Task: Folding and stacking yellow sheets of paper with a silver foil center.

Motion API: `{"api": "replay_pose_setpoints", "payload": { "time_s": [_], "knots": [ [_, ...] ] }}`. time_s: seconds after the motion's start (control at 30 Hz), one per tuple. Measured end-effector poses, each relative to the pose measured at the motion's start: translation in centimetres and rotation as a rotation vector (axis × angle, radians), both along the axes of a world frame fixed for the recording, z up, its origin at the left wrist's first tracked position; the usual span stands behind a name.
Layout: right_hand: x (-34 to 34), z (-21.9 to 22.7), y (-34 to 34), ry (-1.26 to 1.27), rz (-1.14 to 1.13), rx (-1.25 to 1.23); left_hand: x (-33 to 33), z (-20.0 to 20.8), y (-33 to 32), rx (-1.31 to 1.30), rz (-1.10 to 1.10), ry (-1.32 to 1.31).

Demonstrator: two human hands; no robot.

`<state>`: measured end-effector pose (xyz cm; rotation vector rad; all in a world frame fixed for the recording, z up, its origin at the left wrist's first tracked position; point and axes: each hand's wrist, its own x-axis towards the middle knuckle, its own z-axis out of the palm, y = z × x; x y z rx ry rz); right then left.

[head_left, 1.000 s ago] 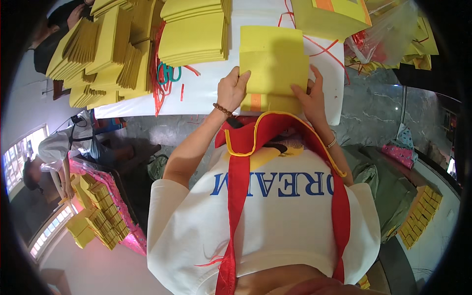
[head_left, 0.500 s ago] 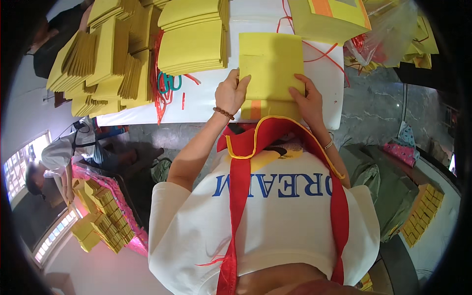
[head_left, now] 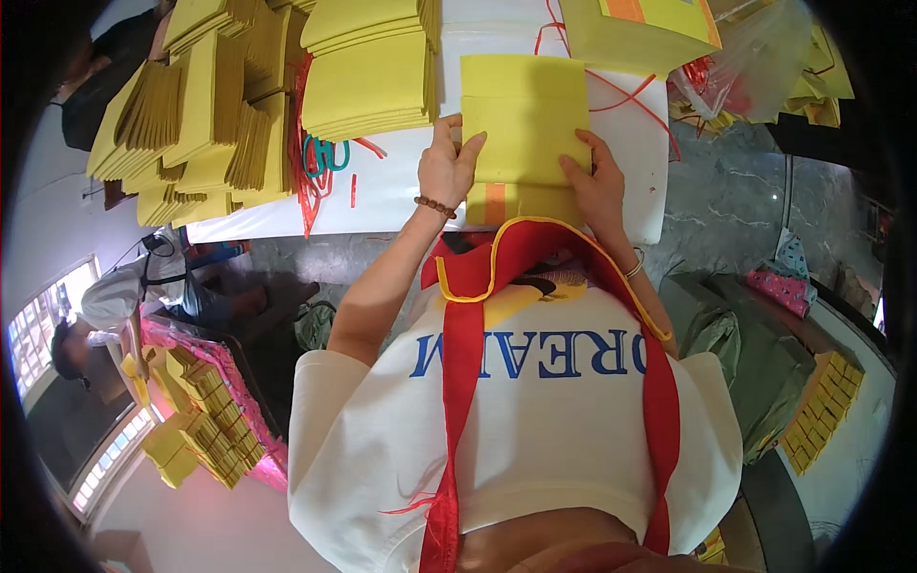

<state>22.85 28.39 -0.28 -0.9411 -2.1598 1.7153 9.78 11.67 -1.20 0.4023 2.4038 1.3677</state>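
Note:
A block of yellow paper [head_left: 525, 124] is upon the white table in front of me, close to the near edge. My left hand [head_left: 447, 164] grips its left edge, the thumb on top and the fingers curled at the side. Along the right edge my right hand [head_left: 596, 180] holds it the same way, thumb over the top face. Under its near end shows another yellow piece with an orange stripe [head_left: 495, 202]. How many sheets are between my hands cannot be told.
Folded yellow paper stacks [head_left: 368, 76] fill the table's left side, beside teal-handled scissors [head_left: 325, 156] and red plastic ties [head_left: 308, 205]. A large yellow bundle [head_left: 635, 43] stands at the back right, near a clear plastic bag [head_left: 750, 62]. Another person [head_left: 115, 301] works at the far left.
The yellow paper block has shifted slightly away from me, with both hands still at its sides. The other person's arm at the far left has moved a little.

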Motion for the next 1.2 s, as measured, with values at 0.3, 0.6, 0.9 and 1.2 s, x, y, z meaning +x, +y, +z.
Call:
{"api": "replay_pose_setpoints", "payload": {
  "time_s": [0.3, 0.6, 0.9, 1.2],
  "knots": [
    [0.1, -0.9, -0.1, -0.031, -0.054, 0.100, 1.2, 2.8, -0.8, -0.022, 0.031, -0.014],
    [-0.1, -0.3, -0.6, 0.026, -0.072, 0.217, 2.7, 3.6, 3.4, -0.151, -0.544, 0.820],
    [0.1, -0.1, -0.4, 0.075, -0.054, 0.079, 2.5, 0.3, 4.0, -0.297, -0.643, 0.829],
    [-2.5, 1.3, -1.6, 0.100, 0.380, 1.007, 2.1, 0.0, 3.7, -0.425, -0.771, 0.809]
  ]
}}
